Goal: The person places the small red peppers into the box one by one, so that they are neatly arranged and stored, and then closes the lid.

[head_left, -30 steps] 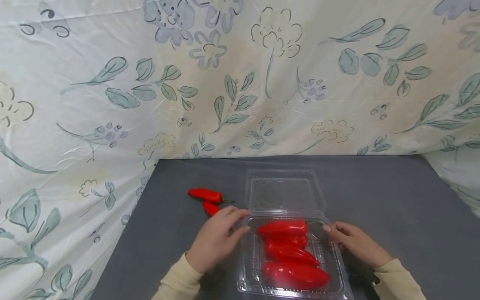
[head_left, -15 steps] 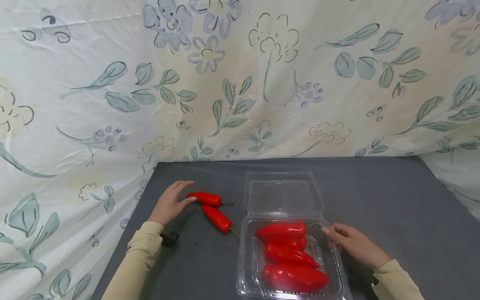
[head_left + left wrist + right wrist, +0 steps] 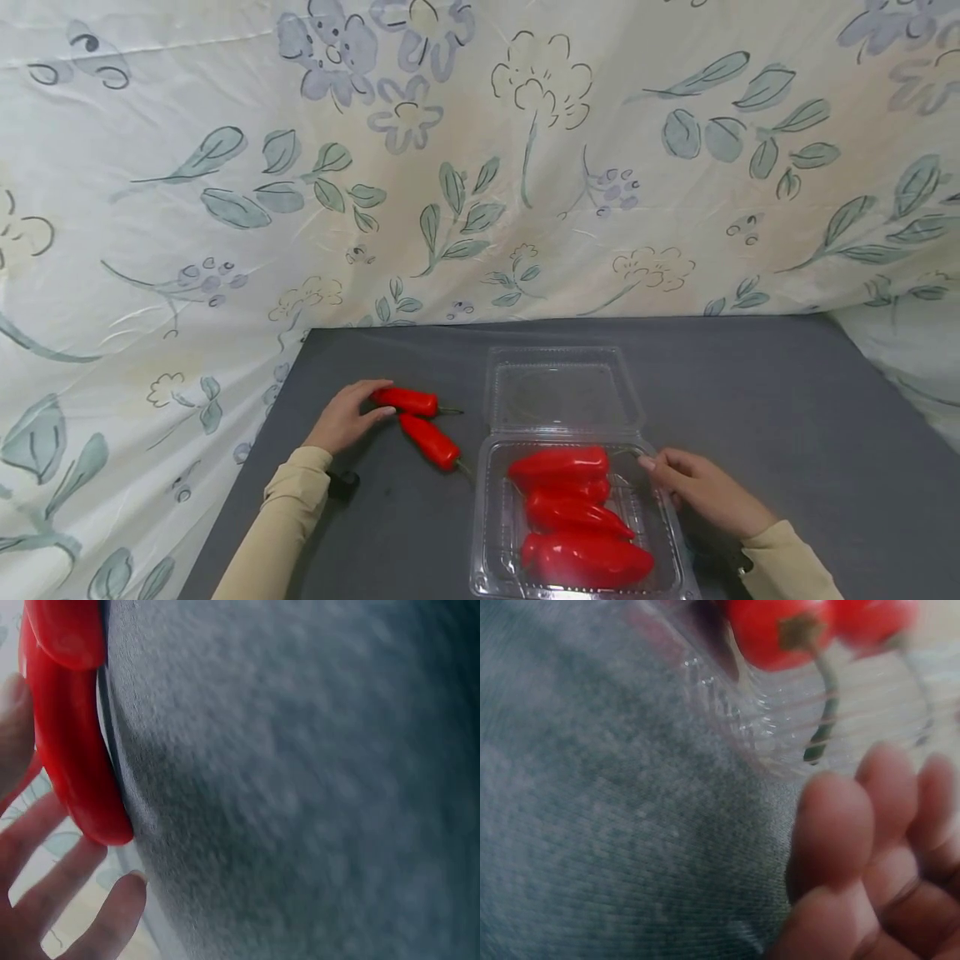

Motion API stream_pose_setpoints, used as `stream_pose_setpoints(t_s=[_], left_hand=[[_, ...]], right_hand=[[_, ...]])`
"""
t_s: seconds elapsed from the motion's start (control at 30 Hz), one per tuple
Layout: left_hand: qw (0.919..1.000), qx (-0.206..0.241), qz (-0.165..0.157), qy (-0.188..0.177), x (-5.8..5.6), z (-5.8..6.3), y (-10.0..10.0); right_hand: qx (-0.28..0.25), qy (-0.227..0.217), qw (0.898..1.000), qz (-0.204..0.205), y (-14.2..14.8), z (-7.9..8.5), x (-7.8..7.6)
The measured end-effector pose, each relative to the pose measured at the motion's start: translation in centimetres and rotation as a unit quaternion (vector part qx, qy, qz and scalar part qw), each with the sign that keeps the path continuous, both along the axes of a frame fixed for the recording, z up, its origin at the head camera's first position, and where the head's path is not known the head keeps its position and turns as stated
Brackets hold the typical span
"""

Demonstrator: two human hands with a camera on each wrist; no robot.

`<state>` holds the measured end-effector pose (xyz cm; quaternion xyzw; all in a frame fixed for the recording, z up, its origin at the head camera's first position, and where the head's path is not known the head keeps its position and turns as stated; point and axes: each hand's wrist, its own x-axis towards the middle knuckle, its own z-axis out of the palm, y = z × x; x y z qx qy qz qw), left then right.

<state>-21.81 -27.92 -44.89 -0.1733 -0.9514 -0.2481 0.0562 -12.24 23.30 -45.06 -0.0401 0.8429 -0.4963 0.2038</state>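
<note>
In the head view, the left hand (image 3: 347,417) was at the tip of the far red pepper (image 3: 412,403), with its fingers loose and stretched out and its thumb on the near side. That pepper lay on the gray cloth (image 3: 397,533), and the near red pepper (image 3: 431,442) lay just beside it, with its stem pointing toward the clear plastic box (image 3: 478,517). Four red peppers (image 3: 588,560) lay across the inside of the box, and its clear lid (image 3: 558,392) was folded back. The right hand (image 3: 708,492) was at the right side of the box with bent fingers. A flowery sheet (image 3: 450,125) hung behind. In the left wrist view, the fingers were spread out by the pepper's tip, and the thumb was beside the pepper. In the right wrist view, blurry fingertips curled near the box and a green stem (image 3: 826,709); I could not tell if they pinched the rim.
</note>
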Motion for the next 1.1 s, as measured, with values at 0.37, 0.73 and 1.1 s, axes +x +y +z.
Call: stream_pose_setpoints(t_s=[0.37,0.73,1.1], left_hand=[[0.999,-0.041,0.013,0.015,0.15,-0.26,0.23],[0.9988,-0.036,0.032,0.007,0.27,-0.43,0.25],[0.9974,-0.036,0.061,0.013,0.48,-0.06,0.43]], right_hand=[[0.001,0.004,1.0,0.003,0.08,-0.1,-0.02],[0.01,0.01,1.0,0.001,0.1,-0.23,-0.05],[0.009,0.006,1.0,0.003,0.08,-0.01,0.04]])
